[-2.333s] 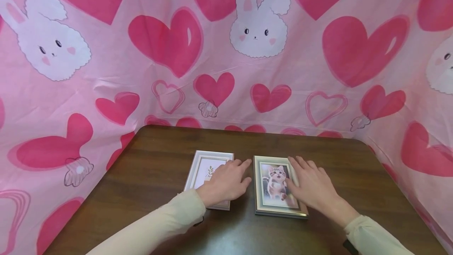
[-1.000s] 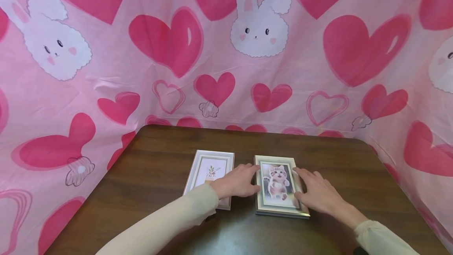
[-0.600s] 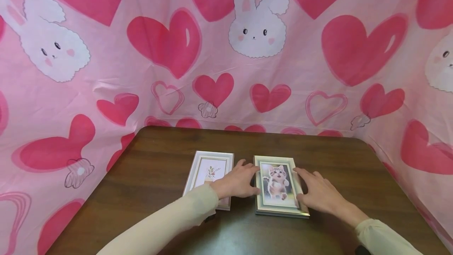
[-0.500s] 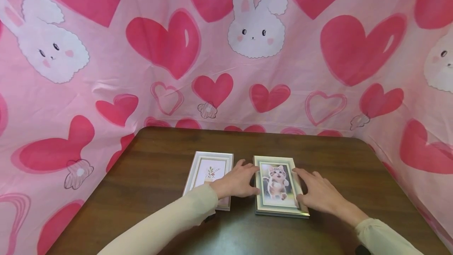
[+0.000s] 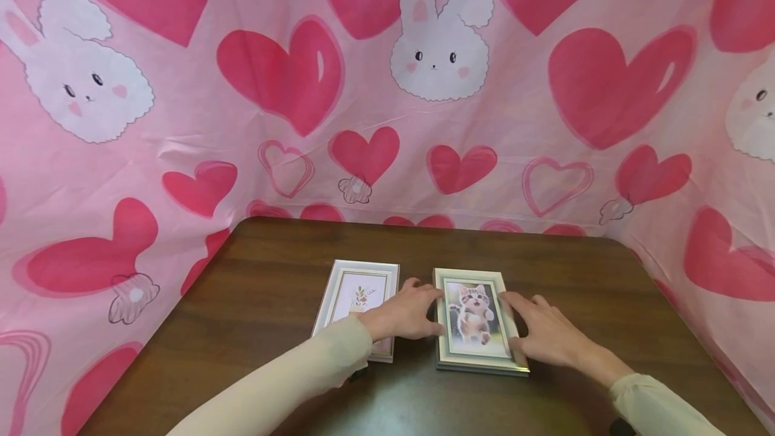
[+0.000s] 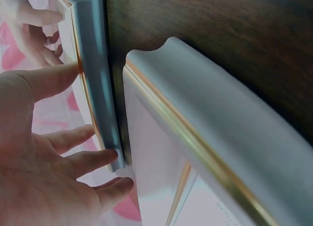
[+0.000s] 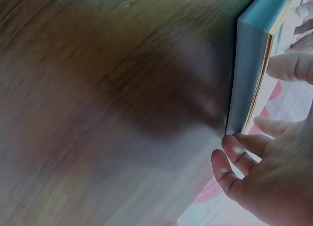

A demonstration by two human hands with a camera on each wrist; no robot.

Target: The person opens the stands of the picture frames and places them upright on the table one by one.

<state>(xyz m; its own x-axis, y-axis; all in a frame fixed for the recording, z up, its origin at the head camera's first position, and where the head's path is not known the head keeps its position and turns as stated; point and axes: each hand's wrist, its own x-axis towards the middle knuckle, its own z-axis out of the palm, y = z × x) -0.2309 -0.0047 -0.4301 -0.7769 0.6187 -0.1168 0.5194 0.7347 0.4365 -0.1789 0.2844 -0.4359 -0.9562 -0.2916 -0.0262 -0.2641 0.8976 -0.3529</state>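
Observation:
A cream picture frame [image 5: 478,315] with a kitten photo lies flat on the brown table. My left hand [image 5: 407,313] reaches to its left edge, the thumb and fingertips set against the rim with fingers spread. From the opposite side, my right hand [image 5: 547,334] has its thumb and fingertips at the right edge. In the right wrist view, the fingers [image 7: 243,146] are extended at the side of that frame. A white picture frame [image 5: 345,278] with a plant print lies to the left, partly covered by my left hand and sleeve.
The table [image 5: 290,247] has dark wood grain and rounded far corners. Around it hangs a pink cloth [image 5: 375,106] printed with hearts and rabbits. A strip of tabletop separates the two picture frames.
My left hand has moved right, from over the white picture frame to the kitten frame's left edge. My right hand has drawn slightly back to the right edge. Both frames stay in place.

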